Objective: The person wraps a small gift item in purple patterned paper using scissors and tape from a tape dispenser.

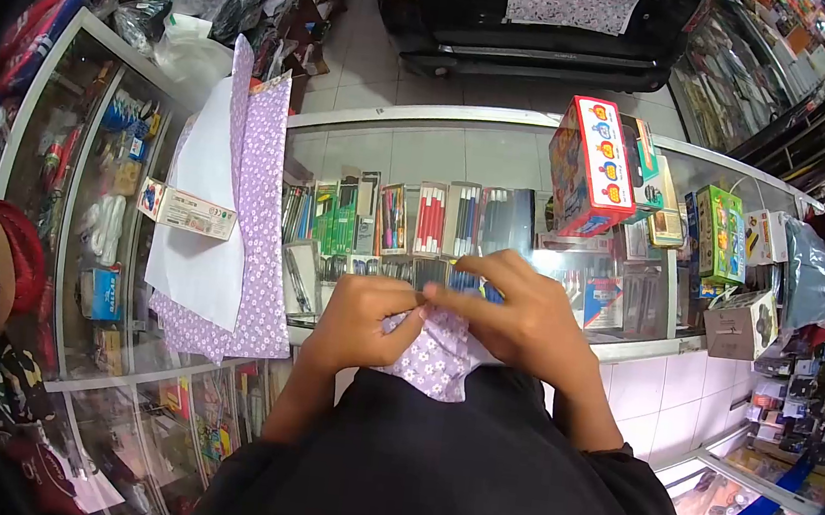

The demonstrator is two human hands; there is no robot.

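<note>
Close to my body, I hold a piece of purple floral wrapping paper [430, 362] over the near edge of the glass counter. My left hand [366, 321] is closed at the paper's upper left, thumb against it. My right hand [525, 318] is closed too, its fingertips meeting the left ones at the top edge of the paper. Whatever may be inside or behind the paper is hidden. Left of my hands lies a larger purple floral sheet [264, 232] with a white sheet [193, 265] on it. A small printed box [188, 210] rests on the white sheet.
Under the counter glass [345, 135] are several packs of pens [430, 221]. A red-edged box [595, 166] and a green box [719, 232] stand on the counter to the right. Another glass case [46, 209] is at left. A black car [545, 45] stands beyond the counter.
</note>
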